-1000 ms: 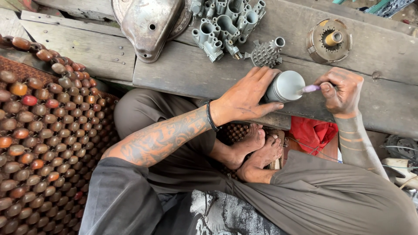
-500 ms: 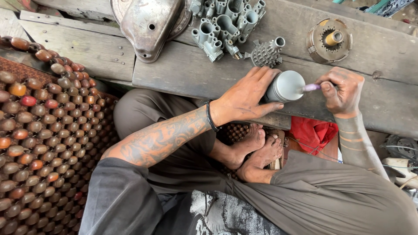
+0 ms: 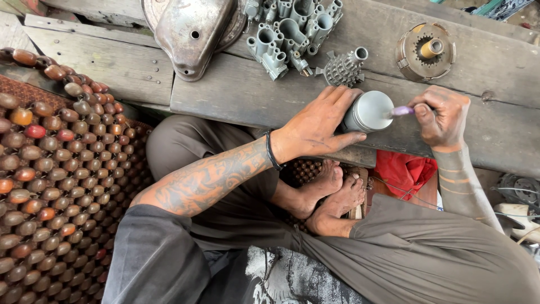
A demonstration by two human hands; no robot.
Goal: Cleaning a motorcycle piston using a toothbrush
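- Spanning the top of the view, a weathered wooden plank bench [image 3: 236, 95] carries the metal parts; the person sits cross-legged before it in grey trousers, bare feet [image 3: 332, 194] tucked under its edge.
- Beaded seat mat [image 3: 45, 169], brown and reddish wooden beads in rows, covers the floor on the left side.
- Grey metal engine cover [image 3: 194, 34], domed and scuffed, lies at the bench's upper left.
- Cluster of grey cast fittings [image 3: 292, 28], tubular, lies heaped just right of the cover.
- Red cloth [image 3: 405, 169], crumpled, sits below the bench edge beside the right forearm.
- Round geared part [image 3: 424, 50], rusty rim with a brass-coloured hub, stands at the bench's upper right, well apart from the hands.
- Left hand [image 3: 318, 124], tattooed forearm, black band at the wrist, closes around the side of the cylinder, fingers curled over it and thumb beneath.
- Right hand [image 3: 441, 115], closed in a pinch on the tool's handle, rests on the bench.
- Grey metal cylinder [image 3: 368, 111], flat end facing up, sits near the bench's front edge, between the two hands.
- Small finned metal part [image 3: 344, 67] lies just above the left hand's fingers.
- Purple-handled tool [image 3: 400, 111], slim, its tip touching the cylinder's end face.
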